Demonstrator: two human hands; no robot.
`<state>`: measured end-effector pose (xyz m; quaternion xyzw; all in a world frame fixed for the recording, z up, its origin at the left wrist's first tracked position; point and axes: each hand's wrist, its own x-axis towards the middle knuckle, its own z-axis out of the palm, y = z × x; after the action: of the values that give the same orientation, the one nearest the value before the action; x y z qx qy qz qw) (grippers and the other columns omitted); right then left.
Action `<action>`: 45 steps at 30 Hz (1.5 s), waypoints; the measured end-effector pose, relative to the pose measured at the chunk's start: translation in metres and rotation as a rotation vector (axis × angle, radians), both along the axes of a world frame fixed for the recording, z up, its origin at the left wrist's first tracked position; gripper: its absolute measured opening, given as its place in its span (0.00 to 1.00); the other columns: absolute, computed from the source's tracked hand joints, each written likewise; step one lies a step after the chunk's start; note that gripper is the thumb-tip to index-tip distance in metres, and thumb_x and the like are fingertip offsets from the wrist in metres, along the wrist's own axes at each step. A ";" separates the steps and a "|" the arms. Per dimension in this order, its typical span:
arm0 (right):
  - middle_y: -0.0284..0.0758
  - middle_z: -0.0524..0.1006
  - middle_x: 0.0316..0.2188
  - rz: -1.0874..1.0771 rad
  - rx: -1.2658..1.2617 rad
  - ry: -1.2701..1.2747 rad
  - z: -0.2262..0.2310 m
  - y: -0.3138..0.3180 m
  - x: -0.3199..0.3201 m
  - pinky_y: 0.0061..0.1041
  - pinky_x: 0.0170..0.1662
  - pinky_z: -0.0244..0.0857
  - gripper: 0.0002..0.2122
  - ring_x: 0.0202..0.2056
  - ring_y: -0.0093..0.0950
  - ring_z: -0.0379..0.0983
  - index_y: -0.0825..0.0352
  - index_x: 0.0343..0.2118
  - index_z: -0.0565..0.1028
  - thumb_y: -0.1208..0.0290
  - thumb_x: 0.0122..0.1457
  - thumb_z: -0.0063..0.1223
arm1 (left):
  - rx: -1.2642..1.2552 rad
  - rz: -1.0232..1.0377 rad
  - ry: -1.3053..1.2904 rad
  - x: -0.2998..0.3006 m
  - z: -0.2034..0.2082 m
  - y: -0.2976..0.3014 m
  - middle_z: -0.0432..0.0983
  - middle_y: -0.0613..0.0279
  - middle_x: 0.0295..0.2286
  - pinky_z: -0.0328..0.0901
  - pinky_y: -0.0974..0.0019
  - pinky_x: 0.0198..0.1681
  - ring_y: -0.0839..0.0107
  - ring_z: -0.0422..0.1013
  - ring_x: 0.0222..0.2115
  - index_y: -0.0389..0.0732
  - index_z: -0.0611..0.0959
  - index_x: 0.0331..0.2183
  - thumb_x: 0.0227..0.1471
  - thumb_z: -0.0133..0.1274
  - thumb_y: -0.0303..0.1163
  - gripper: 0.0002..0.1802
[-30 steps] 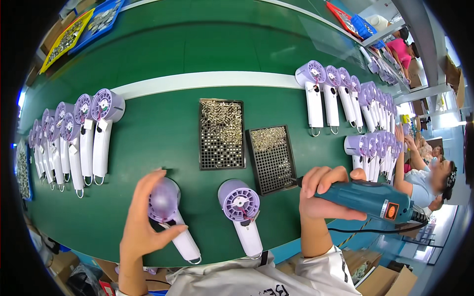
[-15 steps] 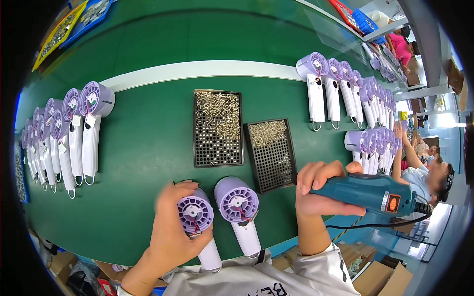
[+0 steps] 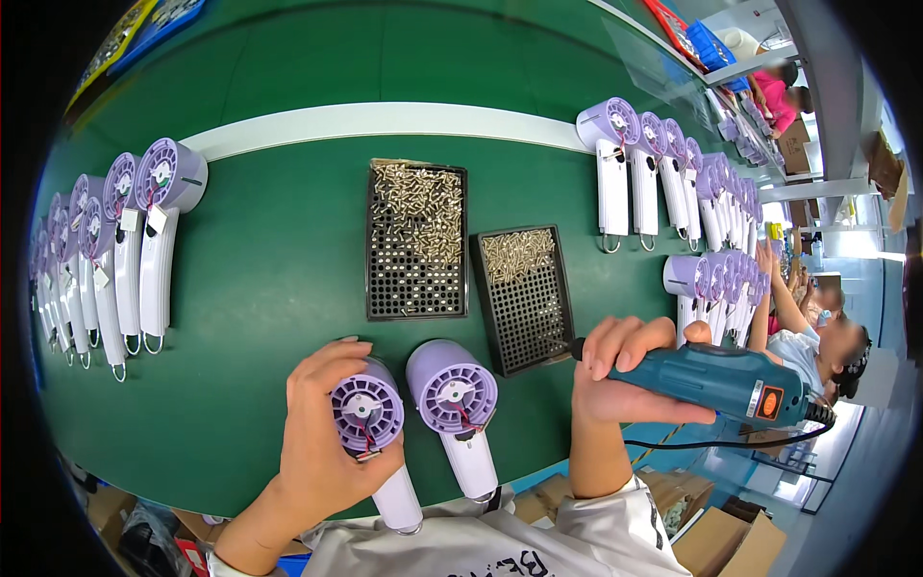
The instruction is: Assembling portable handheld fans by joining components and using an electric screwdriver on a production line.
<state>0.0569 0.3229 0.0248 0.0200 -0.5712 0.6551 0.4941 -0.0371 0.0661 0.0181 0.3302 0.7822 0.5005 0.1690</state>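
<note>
My left hand (image 3: pixel 322 438) is wrapped around the purple head of a handheld fan (image 3: pixel 368 412), its white handle pointing toward me. A second handheld fan (image 3: pixel 452 392) lies just right of it, untouched, with its motor and red wires facing up. In my right hand (image 3: pixel 620 370) is a teal electric screwdriver (image 3: pixel 721 380) held sideways, its dark tip pointing left at the right edge of the smaller black screw tray (image 3: pixel 531 325). Whether the bit touches a screw is too small to tell. A larger black screw tray (image 3: pixel 416 306) stands to its left.
Handheld fans (image 3: pixel 154 231) stand in a row at the left, and more fans (image 3: pixel 612 183) line the right. A white strip (image 3: pixel 385 123) crosses the green table. A black cable (image 3: pixel 711 444) trails from the screwdriver. Another person (image 3: pixel 817 351) sits at the far right.
The screwdriver's tip now shows beside the smaller tray, where my fingers hid it before. My left hand keeps its grip on the fan. The whole view has shifted slightly.
</note>
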 end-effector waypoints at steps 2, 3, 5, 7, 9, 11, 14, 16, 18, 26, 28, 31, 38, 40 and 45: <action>0.32 0.65 0.19 0.003 0.020 0.001 0.001 0.001 0.000 0.22 0.14 0.58 0.38 0.11 0.23 0.60 0.59 0.51 0.60 0.25 0.55 0.28 | 0.021 0.012 -0.002 0.001 -0.002 0.001 0.69 0.47 0.48 0.59 0.52 0.55 0.50 0.67 0.49 0.37 0.67 0.48 0.31 0.63 0.21 0.38; 0.32 0.65 0.19 0.004 0.042 0.002 0.002 0.002 0.000 0.22 0.13 0.58 0.38 0.11 0.23 0.60 0.59 0.51 0.60 0.26 0.55 0.28 | 0.066 0.015 -0.030 0.002 -0.003 0.002 0.68 0.46 0.48 0.60 0.54 0.54 0.50 0.67 0.49 0.37 0.67 0.48 0.31 0.63 0.20 0.39; 0.32 0.65 0.19 0.000 0.026 -0.006 0.002 0.000 -0.001 0.22 0.13 0.57 0.38 0.11 0.23 0.60 0.59 0.51 0.60 0.26 0.55 0.28 | 0.110 0.016 -0.058 0.004 -0.005 0.003 0.68 0.46 0.48 0.61 0.55 0.54 0.49 0.67 0.49 0.37 0.67 0.49 0.30 0.63 0.19 0.39; 0.32 0.65 0.19 -0.002 0.008 -0.011 0.001 -0.001 -0.002 0.22 0.13 0.57 0.38 0.11 0.23 0.60 0.59 0.51 0.60 0.25 0.55 0.28 | 0.129 0.019 -0.005 0.005 -0.006 0.004 0.68 0.46 0.48 0.61 0.56 0.53 0.50 0.67 0.49 0.37 0.67 0.49 0.31 0.63 0.20 0.39; 0.32 0.65 0.19 -0.012 -0.015 -0.008 0.000 0.000 -0.002 0.22 0.12 0.56 0.38 0.11 0.23 0.60 0.59 0.51 0.60 0.25 0.55 0.27 | 0.095 -0.007 0.038 0.004 -0.004 0.004 0.68 0.46 0.48 0.61 0.56 0.53 0.51 0.67 0.49 0.37 0.67 0.49 0.31 0.63 0.20 0.39; 0.32 0.65 0.18 -0.021 -0.005 -0.003 0.001 -0.001 -0.002 0.22 0.12 0.56 0.38 0.11 0.23 0.59 0.59 0.51 0.60 0.26 0.55 0.27 | 0.070 -0.036 0.074 0.003 -0.005 0.004 0.68 0.46 0.47 0.61 0.56 0.53 0.51 0.67 0.48 0.37 0.67 0.50 0.31 0.63 0.20 0.39; 0.31 0.65 0.18 -0.038 0.011 -0.003 0.004 -0.002 -0.001 0.22 0.12 0.56 0.37 0.11 0.22 0.59 0.59 0.51 0.60 0.26 0.56 0.26 | 0.091 -0.005 0.019 0.001 -0.009 0.006 0.69 0.47 0.47 0.62 0.57 0.52 0.52 0.68 0.48 0.37 0.67 0.50 0.31 0.63 0.21 0.39; 0.31 0.65 0.18 -0.046 0.016 -0.009 0.003 -0.003 -0.002 0.22 0.12 0.56 0.37 0.11 0.22 0.58 0.59 0.51 0.60 0.26 0.56 0.26 | 0.113 -0.012 0.042 0.001 -0.010 0.006 0.69 0.47 0.47 0.61 0.57 0.52 0.52 0.68 0.47 0.37 0.67 0.50 0.31 0.63 0.21 0.39; 0.31 0.65 0.18 -0.061 -0.007 -0.026 0.001 -0.004 -0.004 0.21 0.12 0.55 0.37 0.10 0.22 0.58 0.59 0.51 0.60 0.26 0.56 0.26 | 0.103 -0.006 0.042 0.001 -0.010 0.004 0.69 0.47 0.47 0.61 0.57 0.52 0.52 0.68 0.47 0.37 0.68 0.50 0.31 0.63 0.21 0.39; 0.34 0.67 0.19 -0.025 -0.091 0.070 0.018 -0.011 0.005 0.25 0.14 0.59 0.40 0.12 0.27 0.62 0.59 0.51 0.60 0.23 0.53 0.28 | 0.188 -0.022 -0.007 -0.004 -0.003 0.003 0.67 0.48 0.49 0.59 0.52 0.54 0.48 0.64 0.52 0.37 0.67 0.52 0.32 0.70 0.30 0.44; 0.34 0.66 0.19 0.020 -0.121 0.094 0.035 -0.017 0.008 0.26 0.14 0.59 0.35 0.12 0.27 0.62 0.59 0.51 0.60 0.28 0.57 0.32 | 0.063 -0.157 0.100 -0.014 0.016 -0.002 0.66 0.48 0.50 0.57 0.47 0.55 0.46 0.61 0.54 0.37 0.70 0.52 0.34 0.72 0.38 0.44; 0.32 0.66 0.17 0.124 -0.246 0.129 0.057 -0.044 0.006 0.25 0.14 0.59 0.29 0.11 0.25 0.61 0.59 0.49 0.60 0.35 0.61 0.37 | 0.132 -0.104 0.321 -0.013 0.024 -0.009 0.70 0.57 0.48 0.56 0.47 0.55 0.51 0.60 0.55 0.42 0.84 0.39 0.32 0.71 0.39 0.27; 0.34 0.68 0.17 0.303 -0.289 0.078 0.072 -0.091 0.005 0.26 0.12 0.59 0.24 0.10 0.25 0.60 0.57 0.46 0.61 0.38 0.63 0.37 | 0.226 -0.299 0.293 -0.008 0.038 0.014 0.77 0.70 0.46 0.52 0.44 0.56 0.60 0.65 0.52 0.46 0.86 0.23 0.32 0.69 0.33 0.09; 0.38 0.70 0.18 0.335 -0.296 0.083 0.070 -0.098 0.005 0.27 0.12 0.62 0.26 0.10 0.30 0.63 0.58 0.48 0.60 0.38 0.63 0.36 | 0.227 -0.299 0.261 -0.008 0.035 0.007 0.77 0.69 0.45 0.52 0.45 0.56 0.61 0.65 0.51 0.45 0.86 0.21 0.32 0.69 0.33 0.09; 0.33 0.66 0.15 0.376 -0.266 0.039 0.077 -0.106 -0.002 0.22 0.10 0.57 0.25 0.09 0.23 0.60 0.60 0.47 0.60 0.41 0.64 0.37 | 0.279 -0.304 0.202 -0.010 0.034 0.000 0.78 0.69 0.44 0.52 0.46 0.55 0.63 0.66 0.50 0.43 0.83 0.17 0.31 0.69 0.33 0.09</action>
<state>0.0549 0.2168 0.1018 0.0736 -0.4565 0.8047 0.3724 -0.0470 0.0660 0.0518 0.5128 0.6596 0.5371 0.1159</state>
